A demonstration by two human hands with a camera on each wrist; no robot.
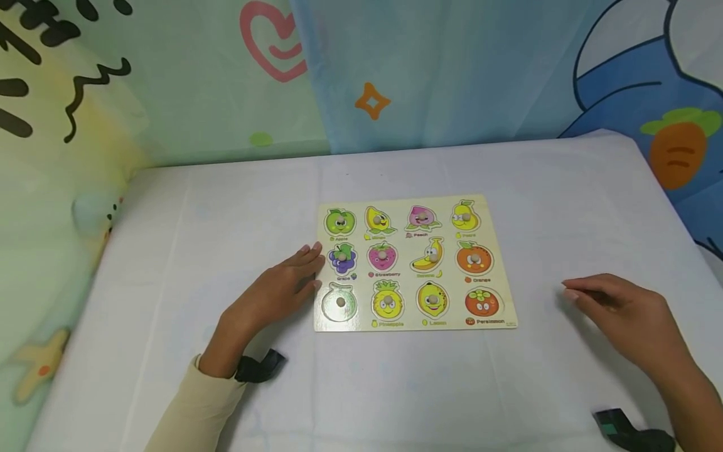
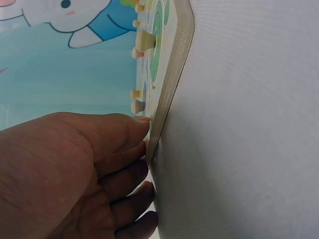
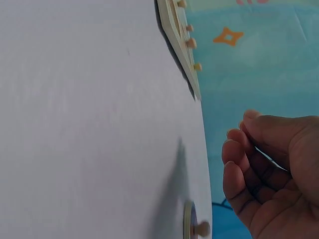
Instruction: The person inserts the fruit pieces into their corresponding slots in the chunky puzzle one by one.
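A cream fruit puzzle board with printed names and knobbed pieces lies flat on the white table. My left hand rests at its left side, its fingertips along the edge in the left wrist view. Near these fingers are the grape piece and a pale green round piece with glare on it. My right hand is held over the table right of the board, fingers loosely bent, nothing visible between them. Below it in the right wrist view stands a thin disc with a wooden knob, not visible in the head view.
The white tablecloth covers the table. A printed curtain hangs along its back and sides. Black straps with small devices sit at both wrists, the left one near the table surface.
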